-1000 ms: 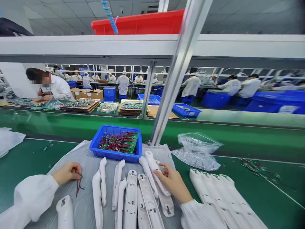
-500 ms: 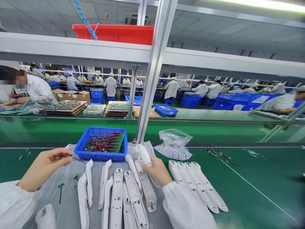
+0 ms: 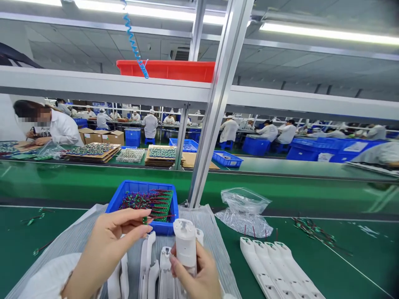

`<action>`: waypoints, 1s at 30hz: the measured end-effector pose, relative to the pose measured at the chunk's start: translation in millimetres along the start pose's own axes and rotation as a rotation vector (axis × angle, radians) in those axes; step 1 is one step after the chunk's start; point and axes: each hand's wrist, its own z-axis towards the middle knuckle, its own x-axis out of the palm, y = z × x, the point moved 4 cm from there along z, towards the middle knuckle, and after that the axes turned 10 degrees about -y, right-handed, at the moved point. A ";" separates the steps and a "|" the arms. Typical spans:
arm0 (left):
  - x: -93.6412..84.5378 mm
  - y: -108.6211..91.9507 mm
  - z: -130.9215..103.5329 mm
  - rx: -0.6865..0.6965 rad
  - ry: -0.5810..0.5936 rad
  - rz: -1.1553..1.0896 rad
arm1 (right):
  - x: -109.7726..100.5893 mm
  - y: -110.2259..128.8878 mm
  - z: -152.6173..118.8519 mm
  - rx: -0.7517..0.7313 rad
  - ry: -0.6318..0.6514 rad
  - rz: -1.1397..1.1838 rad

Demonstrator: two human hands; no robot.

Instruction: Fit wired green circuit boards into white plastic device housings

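Between the thumb and fingertips of my left hand (image 3: 114, 241) is a small green circuit board (image 3: 145, 219) with a dark red wire pointing right. My right hand (image 3: 199, 270) grips a white plastic housing (image 3: 185, 245), its open end facing up. The board is just left of the housing, not touching it. Behind my left hand stands a blue bin (image 3: 162, 227) of wired green boards. More white housings (image 3: 146, 261) lie on the grey sheet below the hands. To the right, several white housings (image 3: 264, 265) lie in a row, with green boards at their upper ends.
A clear plastic bag (image 3: 246, 211) lies right of the metal post (image 3: 215, 104). Loose wired boards (image 3: 314, 232) rest on the green table at the right. A red bin (image 3: 168, 70) sits on the overhead shelf. Across the bench, a person (image 3: 64, 128) in white bends over work.
My left hand has moved right with the board, near the housing. My right hand has turned the housing so its open end faces up. The camera view has tilted up.
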 end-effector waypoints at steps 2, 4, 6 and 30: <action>-0.3 1.5 -0.6 -0.006 0.022 0.002 | -3.8 -6.3 -0.6 0.005 -0.047 -0.033; 0.7 2.6 -0.3 0.000 0.053 0.005 | -7.7 -9.4 -0.4 0.020 -0.100 -0.069; 3.5 3.5 0.7 0.016 0.091 0.003 | -9.3 -8.3 -0.6 0.019 -0.120 -0.112; 4.3 -23.5 -13.6 0.634 -0.150 0.318 | -11.6 10.5 -1.6 -0.270 -0.171 -0.280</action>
